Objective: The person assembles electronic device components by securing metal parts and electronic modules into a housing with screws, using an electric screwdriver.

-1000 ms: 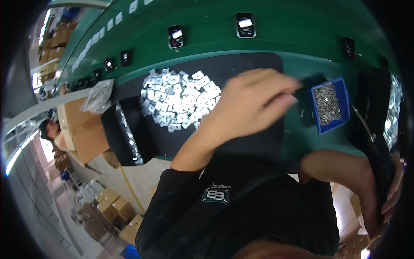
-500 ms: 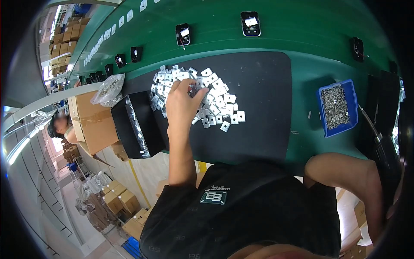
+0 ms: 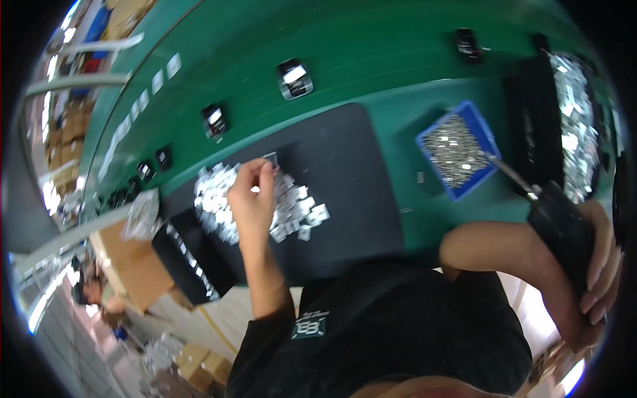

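Observation:
My left hand [image 3: 251, 199] is closed in a pinch over a loose heap of small silvery square plates [image 3: 292, 205] on a black mat [image 3: 352, 179]. A small square plate [image 3: 271, 158] shows at its fingertips, somewhat blurred. At the right, my right hand [image 3: 600, 259] is wrapped round the black body of a power screwdriver [image 3: 564, 222]. The screwdriver's metal bit points at a blue bin [image 3: 489, 132] of small screws [image 3: 453, 151]. Its tip is at the bin's right side; whether it touches a screw I cannot tell.
Black device housings [image 3: 294, 78] stand spaced along the green belt [image 3: 371, 46] behind the mat. A black box [image 3: 192, 259] holding plates is at the left, near a clear plastic bag [image 3: 141, 215] and a cardboard carton [image 3: 133, 262]. More silvery parts [image 3: 576, 126] lie at the far right.
The whole view has turned and shifted to the right. My left hand has come up from among the plates with one in its fingertips. The screwdriver's tip has moved to the screw bin.

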{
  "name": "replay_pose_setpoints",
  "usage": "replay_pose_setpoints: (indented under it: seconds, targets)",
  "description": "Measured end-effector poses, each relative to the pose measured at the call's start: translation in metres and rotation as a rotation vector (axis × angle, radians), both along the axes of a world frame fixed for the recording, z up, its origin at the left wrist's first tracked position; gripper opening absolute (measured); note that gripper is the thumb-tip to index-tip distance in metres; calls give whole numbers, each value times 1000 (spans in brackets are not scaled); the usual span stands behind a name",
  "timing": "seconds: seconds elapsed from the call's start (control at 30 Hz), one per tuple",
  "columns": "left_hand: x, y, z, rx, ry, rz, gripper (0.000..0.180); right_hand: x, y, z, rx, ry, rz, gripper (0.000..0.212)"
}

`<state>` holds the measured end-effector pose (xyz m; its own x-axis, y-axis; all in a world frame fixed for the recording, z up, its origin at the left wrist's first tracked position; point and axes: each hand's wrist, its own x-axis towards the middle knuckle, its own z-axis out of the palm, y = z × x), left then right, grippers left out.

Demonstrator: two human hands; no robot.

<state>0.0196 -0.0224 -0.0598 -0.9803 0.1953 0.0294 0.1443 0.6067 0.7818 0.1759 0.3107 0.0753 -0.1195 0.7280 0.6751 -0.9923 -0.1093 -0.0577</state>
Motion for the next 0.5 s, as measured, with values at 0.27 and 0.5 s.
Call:
replay_pose_setpoints:
  seconds: [0.27, 0.5]
  targets:
    - [-26, 150, 48, 62, 255, -566, 12, 8, -6, 8, -9, -217, -133, 28]
    - [-48, 274, 18, 119, 171, -722, 22, -1, -17, 9, 18, -196, -187, 38]
